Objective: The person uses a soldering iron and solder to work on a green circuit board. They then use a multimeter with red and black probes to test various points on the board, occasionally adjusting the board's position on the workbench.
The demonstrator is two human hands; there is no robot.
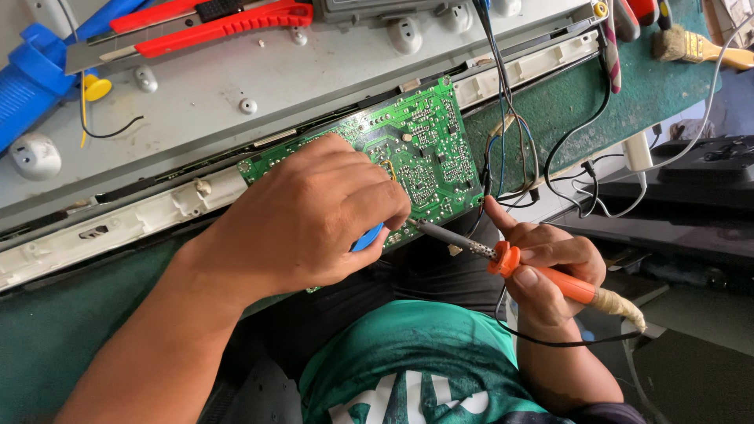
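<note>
A green circuit board (424, 145) juts over the edge of a grey metal panel (236, 86), solder side up. My left hand (306, 216) rests on the board's near edge, fingers curled around a small blue object (367, 237) that is mostly hidden. My right hand (546, 271) grips an orange-handled soldering iron (510, 259); its metal tip touches the board's near edge right beside my left fingers. A black cord runs from the iron's taped handle end under my right wrist.
Red-handled cutters (212, 23) and a blue tool (35, 71) lie on the panel at the far left. Bundled wires (506, 126) hang from the board's right side over a green mat (613, 94). A paintbrush (691, 47) lies at the top right.
</note>
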